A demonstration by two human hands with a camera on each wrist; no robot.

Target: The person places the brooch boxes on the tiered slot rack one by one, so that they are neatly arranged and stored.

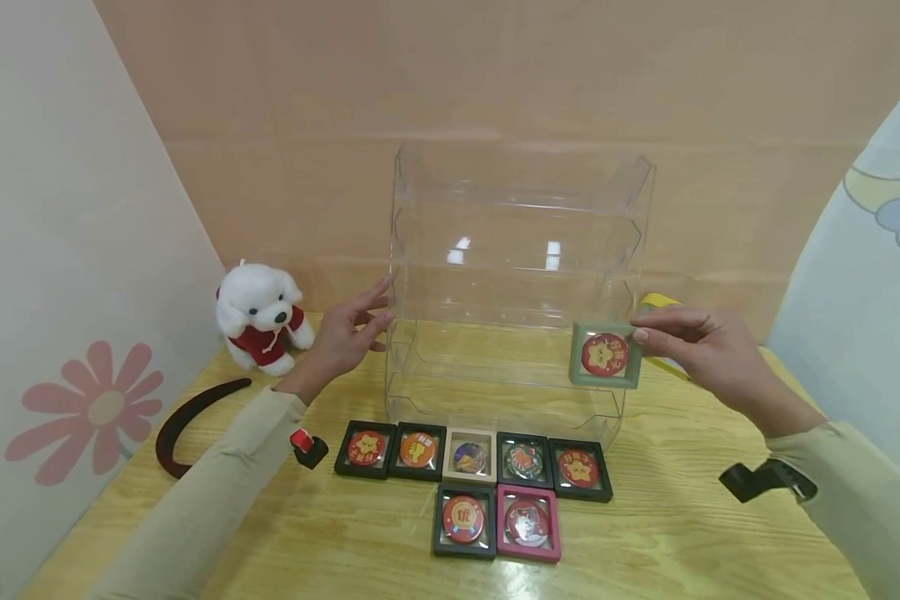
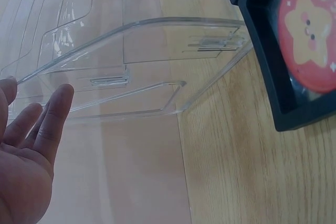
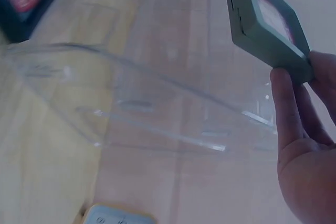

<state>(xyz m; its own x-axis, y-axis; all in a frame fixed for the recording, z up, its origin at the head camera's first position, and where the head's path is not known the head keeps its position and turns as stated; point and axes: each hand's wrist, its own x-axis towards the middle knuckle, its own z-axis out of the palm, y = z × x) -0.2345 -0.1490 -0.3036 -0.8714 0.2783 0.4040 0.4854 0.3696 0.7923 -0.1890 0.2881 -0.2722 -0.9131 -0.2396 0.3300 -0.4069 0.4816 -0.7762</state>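
A green square display frame (image 1: 604,356) with a round red star badge inside is pinched at its right edge by my right hand (image 1: 708,342). In the right wrist view the frame (image 3: 262,24) is tilted, with fingers and thumb at its lower corner. It overlaps the right front of a clear plastic tiered rack (image 1: 521,204) in the head view. My left hand (image 1: 348,333) is at the rack's left side panel, fingers extended and fingertips right at its edge. The left wrist view shows that hand (image 2: 31,150) beside the clear panel (image 2: 131,30), holding nothing.
In front of the rack lie several square badge frames: a row with a cream frame (image 1: 469,478) in its middle, and a pink frame (image 1: 528,551) nearer. A white plush dog (image 1: 258,308) and a dark curved band (image 1: 176,433) are left. A yellow-edged object (image 1: 658,300) is partly behind my right hand.
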